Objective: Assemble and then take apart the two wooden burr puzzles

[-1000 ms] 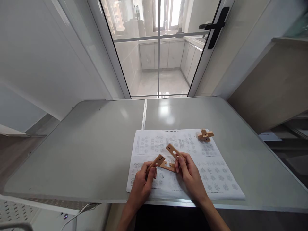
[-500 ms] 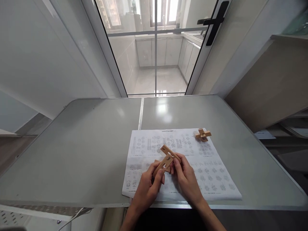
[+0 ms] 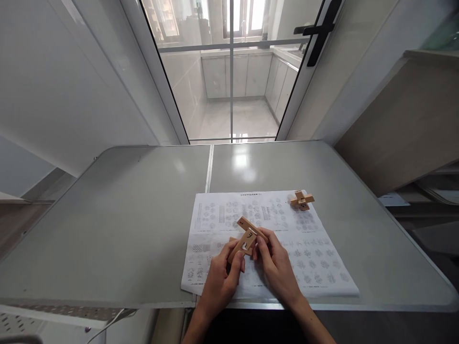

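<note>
My left hand pinches a flat wooden puzzle piece marked with a 3 and cut with a slot, held tilted above the paper. My right hand grips a second wooden piece marked with a 2, which crosses behind the first one. Both pieces touch each other over a printed instruction sheet lying on the grey table. A third piece seems to sit below them, mostly hidden by my fingers. An assembled wooden cross puzzle rests on the sheet's far right corner.
A seam splits the table down the middle. A glass sliding door with a black handle stands behind it. A beige cabinet is at the right. A white cable hangs below the table's near left edge.
My two hands came together; the piece marked 3 moved right and now overlaps the piece marked 2. The camera tilted a little, so everything sits slightly lower left.
</note>
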`<action>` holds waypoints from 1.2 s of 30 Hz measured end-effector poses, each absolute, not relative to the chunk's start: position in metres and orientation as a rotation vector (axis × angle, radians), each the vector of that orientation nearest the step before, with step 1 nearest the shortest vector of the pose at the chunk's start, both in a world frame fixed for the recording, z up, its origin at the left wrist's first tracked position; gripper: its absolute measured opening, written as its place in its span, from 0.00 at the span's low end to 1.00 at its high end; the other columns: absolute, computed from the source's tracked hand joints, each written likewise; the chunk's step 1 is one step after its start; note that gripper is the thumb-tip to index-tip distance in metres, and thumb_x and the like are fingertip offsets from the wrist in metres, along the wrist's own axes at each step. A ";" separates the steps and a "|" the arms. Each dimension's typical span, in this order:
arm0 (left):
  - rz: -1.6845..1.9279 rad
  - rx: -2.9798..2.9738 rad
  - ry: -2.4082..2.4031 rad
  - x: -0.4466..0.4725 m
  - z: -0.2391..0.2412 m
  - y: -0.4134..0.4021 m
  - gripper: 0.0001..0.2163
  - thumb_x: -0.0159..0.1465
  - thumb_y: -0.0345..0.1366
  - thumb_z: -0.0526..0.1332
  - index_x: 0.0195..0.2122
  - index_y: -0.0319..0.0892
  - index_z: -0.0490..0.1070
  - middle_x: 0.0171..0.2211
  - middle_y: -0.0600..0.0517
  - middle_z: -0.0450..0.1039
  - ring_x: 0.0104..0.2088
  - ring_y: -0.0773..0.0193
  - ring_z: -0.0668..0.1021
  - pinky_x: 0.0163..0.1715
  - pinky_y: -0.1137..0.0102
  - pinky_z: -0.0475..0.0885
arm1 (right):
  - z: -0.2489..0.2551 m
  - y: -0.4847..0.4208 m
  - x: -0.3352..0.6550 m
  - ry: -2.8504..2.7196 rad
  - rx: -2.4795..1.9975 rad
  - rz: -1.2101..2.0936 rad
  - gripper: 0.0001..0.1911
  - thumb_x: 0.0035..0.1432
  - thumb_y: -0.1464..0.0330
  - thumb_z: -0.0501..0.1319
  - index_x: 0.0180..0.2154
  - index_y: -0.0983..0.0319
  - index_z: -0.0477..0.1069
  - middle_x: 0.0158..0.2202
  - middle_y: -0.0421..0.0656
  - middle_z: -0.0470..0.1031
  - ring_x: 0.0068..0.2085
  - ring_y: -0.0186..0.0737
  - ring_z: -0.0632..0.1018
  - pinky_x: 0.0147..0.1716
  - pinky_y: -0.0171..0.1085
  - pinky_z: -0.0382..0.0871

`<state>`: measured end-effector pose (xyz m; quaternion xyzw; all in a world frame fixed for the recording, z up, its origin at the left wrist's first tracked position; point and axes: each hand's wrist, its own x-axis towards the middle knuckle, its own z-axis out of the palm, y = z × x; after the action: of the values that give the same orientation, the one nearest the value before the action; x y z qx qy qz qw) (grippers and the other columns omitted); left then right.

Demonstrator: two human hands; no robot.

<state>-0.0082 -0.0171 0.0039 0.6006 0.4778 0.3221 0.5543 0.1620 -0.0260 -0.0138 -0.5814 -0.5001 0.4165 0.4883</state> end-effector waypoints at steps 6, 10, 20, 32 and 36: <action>0.775 1.392 1.128 -0.008 0.003 -0.017 0.17 0.78 0.46 0.55 0.59 0.42 0.71 0.29 0.57 0.68 0.24 0.69 0.68 0.28 0.71 0.67 | -0.013 -0.027 0.161 -1.282 -1.419 0.940 0.17 0.78 0.59 0.51 0.57 0.58 0.72 0.29 0.38 0.73 0.30 0.41 0.77 0.35 0.38 0.74; 0.791 1.369 1.127 -0.008 0.001 -0.018 0.17 0.78 0.47 0.55 0.59 0.42 0.70 0.28 0.57 0.67 0.24 0.68 0.68 0.28 0.71 0.66 | -0.014 -0.028 0.161 -1.292 -1.385 0.899 0.18 0.77 0.61 0.54 0.61 0.56 0.74 0.34 0.41 0.79 0.30 0.40 0.78 0.35 0.39 0.76; 0.818 1.272 1.138 -0.009 0.001 -0.019 0.20 0.76 0.50 0.56 0.59 0.41 0.70 0.28 0.57 0.66 0.23 0.69 0.68 0.26 0.72 0.67 | -0.015 -0.028 0.162 -1.331 -1.315 0.902 0.20 0.76 0.62 0.56 0.64 0.52 0.74 0.41 0.43 0.81 0.31 0.40 0.79 0.35 0.40 0.78; 0.815 1.297 1.144 -0.016 -0.003 -0.021 0.21 0.77 0.51 0.55 0.62 0.42 0.69 0.29 0.57 0.64 0.23 0.69 0.63 0.23 0.73 0.61 | -0.014 -0.031 0.161 -1.379 -1.339 0.876 0.20 0.77 0.62 0.56 0.64 0.54 0.75 0.33 0.42 0.80 0.26 0.39 0.77 0.29 0.38 0.77; 0.824 1.304 1.151 -0.017 -0.004 -0.020 0.22 0.76 0.51 0.55 0.61 0.41 0.70 0.29 0.55 0.66 0.23 0.68 0.63 0.24 0.72 0.62 | -0.018 -0.031 0.161 -1.425 -1.294 0.803 0.21 0.78 0.64 0.55 0.66 0.55 0.74 0.35 0.42 0.81 0.24 0.37 0.76 0.26 0.36 0.76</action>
<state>-0.0168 -0.0204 -0.0036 0.5559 0.4906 0.3513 0.5718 0.1606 -0.0313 -0.0184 -0.5358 -0.5902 0.3325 0.5039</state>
